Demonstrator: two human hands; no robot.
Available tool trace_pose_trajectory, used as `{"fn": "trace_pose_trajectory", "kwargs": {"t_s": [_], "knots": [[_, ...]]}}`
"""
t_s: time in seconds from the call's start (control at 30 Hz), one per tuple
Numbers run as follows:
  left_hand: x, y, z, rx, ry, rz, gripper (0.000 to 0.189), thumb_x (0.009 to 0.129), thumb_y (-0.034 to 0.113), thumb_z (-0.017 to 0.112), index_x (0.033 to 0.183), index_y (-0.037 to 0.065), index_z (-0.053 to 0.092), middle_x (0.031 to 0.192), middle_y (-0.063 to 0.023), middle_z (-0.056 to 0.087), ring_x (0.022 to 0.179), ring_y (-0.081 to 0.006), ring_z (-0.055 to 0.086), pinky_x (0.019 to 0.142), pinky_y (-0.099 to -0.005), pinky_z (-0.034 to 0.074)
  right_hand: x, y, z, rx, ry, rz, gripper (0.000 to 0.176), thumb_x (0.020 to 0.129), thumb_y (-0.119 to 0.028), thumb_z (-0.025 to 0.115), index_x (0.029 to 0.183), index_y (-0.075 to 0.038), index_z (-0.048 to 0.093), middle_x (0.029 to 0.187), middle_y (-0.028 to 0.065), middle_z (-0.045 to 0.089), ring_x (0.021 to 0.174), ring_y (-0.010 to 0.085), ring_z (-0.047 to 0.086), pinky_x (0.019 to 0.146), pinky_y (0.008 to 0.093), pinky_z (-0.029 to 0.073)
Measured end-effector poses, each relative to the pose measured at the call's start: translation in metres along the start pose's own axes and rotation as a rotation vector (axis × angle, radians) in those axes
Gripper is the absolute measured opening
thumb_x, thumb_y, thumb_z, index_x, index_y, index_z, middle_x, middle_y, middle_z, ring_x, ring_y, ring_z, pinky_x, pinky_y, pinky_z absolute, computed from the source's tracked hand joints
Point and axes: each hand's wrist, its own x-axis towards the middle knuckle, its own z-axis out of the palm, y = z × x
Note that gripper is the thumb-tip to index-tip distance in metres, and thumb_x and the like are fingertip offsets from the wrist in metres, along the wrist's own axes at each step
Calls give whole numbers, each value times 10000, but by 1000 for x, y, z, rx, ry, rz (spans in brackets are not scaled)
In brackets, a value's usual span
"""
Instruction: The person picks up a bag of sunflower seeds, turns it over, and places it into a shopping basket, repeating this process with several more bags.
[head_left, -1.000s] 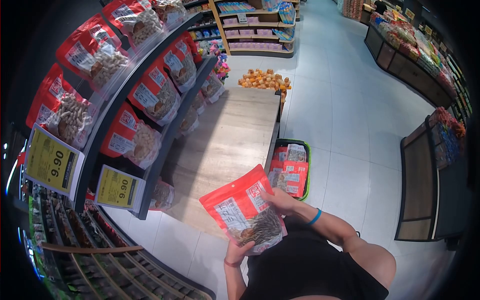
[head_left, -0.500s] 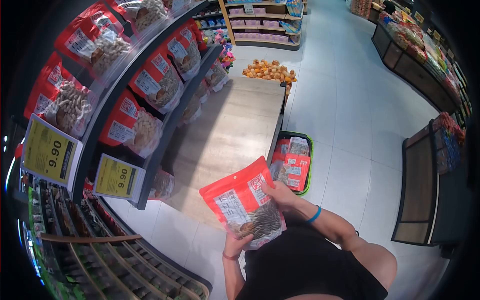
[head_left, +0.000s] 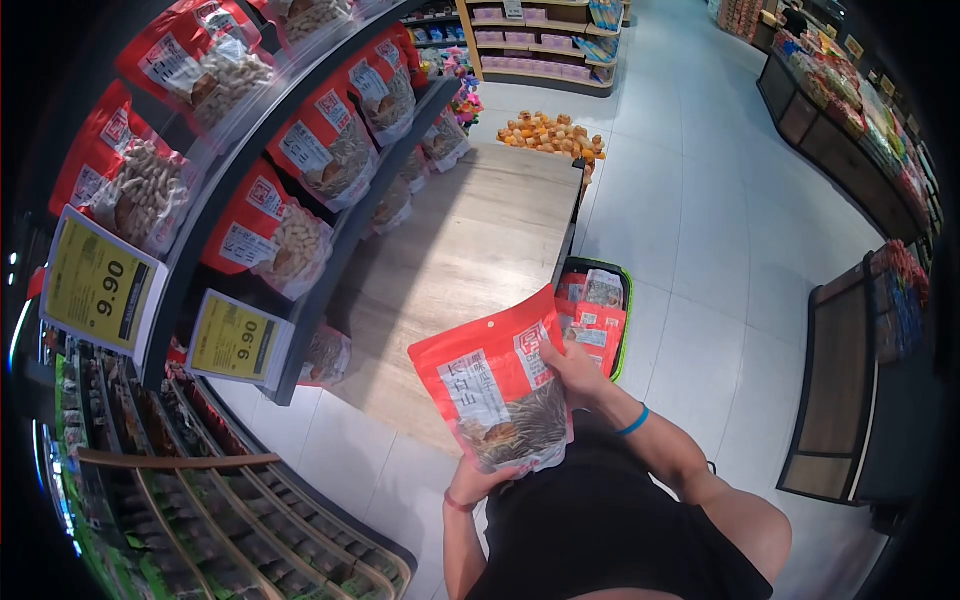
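A red pouch (head_left: 500,385) with a white label and a clear window over dark seeds is held up in front of my body. My left hand (head_left: 480,482) grips its bottom edge, with the fingers partly hidden behind it. At its right edge, my right hand (head_left: 575,375) has the thumb on the front. Beyond my right hand, a green-rimmed basket (head_left: 626,330) on the floor contains several similar red packs (head_left: 598,318). The wooden board (head_left: 450,230) lies beyond the held pouch.
Shelves (head_left: 365,190) on the left carry several red bags (head_left: 330,150) and yellow price signs (head_left: 236,340). Packets fill a lower rack (head_left: 180,462). Orange-brown items (head_left: 550,133) are beyond the board. A dark-framed stand (head_left: 830,390) and produce display (head_left: 850,120) are on the right.
The pouch is slightly higher and more upright, its front turned more towards me. Both hands keep their hold. The view has shifted a little, moving the shelves and basket in it.
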Motion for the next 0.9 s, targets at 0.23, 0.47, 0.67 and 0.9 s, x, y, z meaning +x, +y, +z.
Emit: {"fn": "trace_pose_trajectory", "kwargs": {"t_s": [0.23,0.47,0.67,0.9], "knots": [[-11,-11,-4,62,38,44,686,708,11,772,1310,-38,448,1247,-109,555,1164,-219,525,1014,-359,405,5,16,-5,91,-65,43,412,979,-341,523,1142,32,579,1085,88,663,945,137,638,842,312,513],[-1,-6,-5,60,116,32,642,731,52,770,1294,-43,478,1235,-110,578,1132,-211,555,991,-349,429,-1,9,-15,19,-127,45,566,902,-462,604,1208,9,543,1158,90,630,1019,157,610,886,322,490],[12,20,11,-193,109,232,512,805,53,719,1259,-56,512,1167,-105,619,1064,-189,591,935,-324,463,-10,10,-6,-321,-137,-60,684,823,-527,680,1220,11,533,1125,60,622,993,133,580,882,311,468],[10,9,9,-124,82,153,666,762,65,747,1329,-41,414,1229,-109,559,1131,-211,545,986,-349,419,-23,-12,9,-349,-108,-33,576,875,-463,656,1181,16,559,1060,51,634,958,112,571,854,304,471]]}}
